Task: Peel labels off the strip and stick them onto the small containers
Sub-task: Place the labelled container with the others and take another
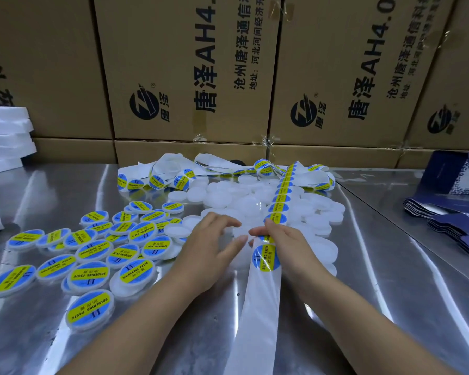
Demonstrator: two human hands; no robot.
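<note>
2 hands meet over the plain white containers [220, 198]: my right hand [284, 244] pinches the label strip [260, 307] draped across them; my left hand [209, 247] lies loosely spread, perhaps touching one. Labelled containers [90, 276] sit left.

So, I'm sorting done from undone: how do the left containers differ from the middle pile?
The left containers carry blue-and-yellow labels; the middle pile is bare white. The left containers lie spread out; the middle pile is heaped together. Both are small, round, on the metal table.
</note>
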